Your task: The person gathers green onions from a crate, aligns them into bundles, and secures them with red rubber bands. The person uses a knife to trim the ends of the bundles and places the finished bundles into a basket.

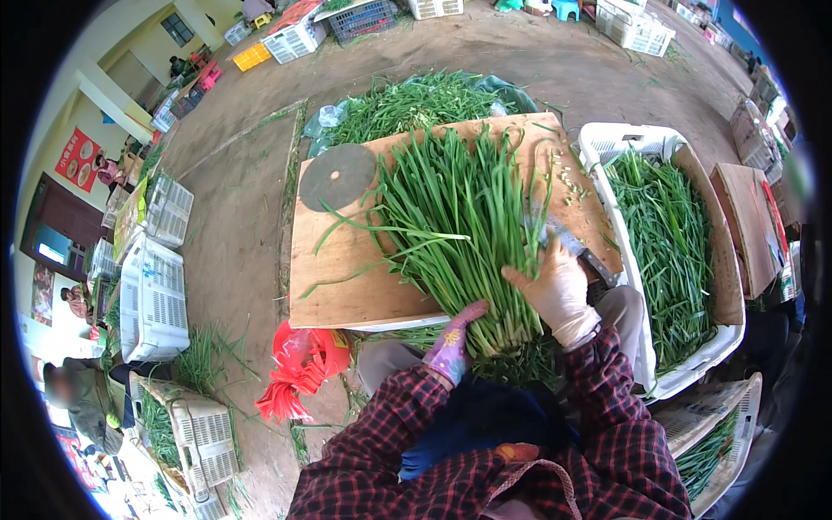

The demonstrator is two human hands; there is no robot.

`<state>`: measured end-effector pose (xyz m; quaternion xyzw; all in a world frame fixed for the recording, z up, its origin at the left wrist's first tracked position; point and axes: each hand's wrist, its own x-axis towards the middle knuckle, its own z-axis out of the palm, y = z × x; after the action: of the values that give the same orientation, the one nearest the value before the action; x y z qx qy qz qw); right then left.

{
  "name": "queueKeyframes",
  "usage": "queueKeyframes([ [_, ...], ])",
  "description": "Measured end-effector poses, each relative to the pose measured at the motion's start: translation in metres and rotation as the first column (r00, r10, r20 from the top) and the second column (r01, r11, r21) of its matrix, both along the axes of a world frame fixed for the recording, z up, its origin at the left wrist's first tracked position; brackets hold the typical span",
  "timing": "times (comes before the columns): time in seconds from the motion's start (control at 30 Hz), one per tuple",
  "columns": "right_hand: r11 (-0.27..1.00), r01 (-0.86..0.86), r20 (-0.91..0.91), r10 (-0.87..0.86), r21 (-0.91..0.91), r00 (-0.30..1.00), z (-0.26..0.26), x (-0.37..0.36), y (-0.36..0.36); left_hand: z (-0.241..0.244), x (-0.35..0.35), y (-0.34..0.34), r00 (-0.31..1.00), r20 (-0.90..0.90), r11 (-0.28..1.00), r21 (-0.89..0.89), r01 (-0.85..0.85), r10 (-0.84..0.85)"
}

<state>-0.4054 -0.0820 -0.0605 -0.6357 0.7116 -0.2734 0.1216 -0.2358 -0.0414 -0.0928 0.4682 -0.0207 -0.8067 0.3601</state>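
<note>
A large bundle of Chinese chives (455,214) lies across a wooden board (351,279), leaves pointing away from me and cut stalk ends over the near edge. My left hand (452,348), in a purple flowered glove, grips the bundle's lower left side; its thumb shows on the stalks and the other fingers are hidden. My right hand (559,292), in a whitish glove, rests against the bundle's right side with thumb and fingers apart. Just beyond it lies a wide-bladed knife (567,239), dark handle towards me, partly covered by leaves. Loose chives (455,237) lie crosswise on the bundle.
A dark round disc (338,177) lies at the board's far left. Trimmed ends (572,188) are scattered at right. A white crate (650,383) of chives flanks the board; another chive pile (422,101) is behind it. A red bucket (338,351) with red bags stands at left.
</note>
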Motion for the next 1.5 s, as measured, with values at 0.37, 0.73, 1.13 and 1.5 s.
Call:
queueKeyframes([
  [0.37, 0.791, -0.565, -0.59, 0.346, -0.236, 0.73, -0.011, 0.072, -0.081, -0.046, 0.006, 0.01, 0.965, -0.259, 0.999, 0.007, -0.044, 0.044],
  [0.73, 0.878, -0.427, -0.322, 0.478, 0.219, 0.817, 0.004, 0.045, 0.079, -0.032, 0.018, 0.019, 0.997, -0.081, 0.985, -0.172, 0.002, -0.016],
  [1.13, 0.961, -0.148, 0.509, 0.01, 0.232, 0.86, -0.058, -0.029, -0.027, -0.022, 0.04, 0.009, 0.893, 0.322, 0.912, -0.157, 0.379, -0.315],
  [1.5, 1.0, 0.006, 0.638, -0.012, 0.012, 0.77, -0.098, 0.033, -0.118, 0.016, 0.062, -0.079, 0.916, 0.358, 0.761, -0.54, 0.359, -0.179],
])
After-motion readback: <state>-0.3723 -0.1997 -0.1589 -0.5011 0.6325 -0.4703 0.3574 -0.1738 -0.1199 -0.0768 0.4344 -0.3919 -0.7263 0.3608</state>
